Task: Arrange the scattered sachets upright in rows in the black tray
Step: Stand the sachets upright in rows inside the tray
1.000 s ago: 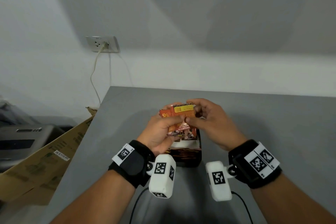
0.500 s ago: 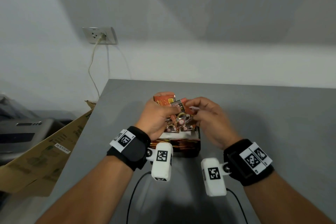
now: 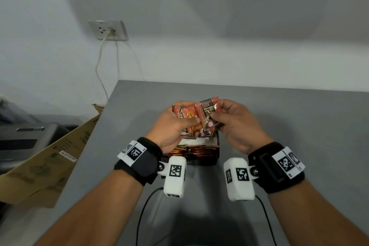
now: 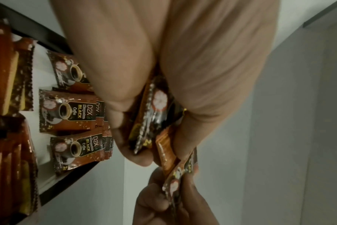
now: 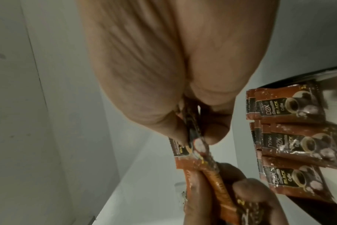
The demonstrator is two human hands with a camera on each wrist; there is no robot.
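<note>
My left hand (image 3: 179,124) grips a small fan of orange-brown coffee sachets (image 3: 187,115) above the black tray (image 3: 217,153). My right hand (image 3: 219,115) pinches one sachet (image 3: 209,109), printed D2X, by its lower part, next to the fan. In the left wrist view the held sachets (image 4: 154,115) sit between thumb and fingers, and loose sachets (image 4: 67,109) lie flat on the tray's white floor. The right wrist view shows the pinched sachet (image 5: 190,137) edge-on and flat sachets (image 5: 291,143) in the tray. Upright sachets (image 3: 196,150) fill the tray's near side.
The tray sits mid-way on a grey table (image 3: 289,126) against a white wall. A flattened cardboard box (image 3: 46,166) leans off the table's left edge, beside a grey machine (image 3: 24,140). A wall socket (image 3: 108,30) with a cable is behind. Two cables (image 3: 143,211) run along the table near me.
Both hands have risen slightly over the tray. The right hand has drawn one sachet off the fan to the right, so its D2X face now shows.
</note>
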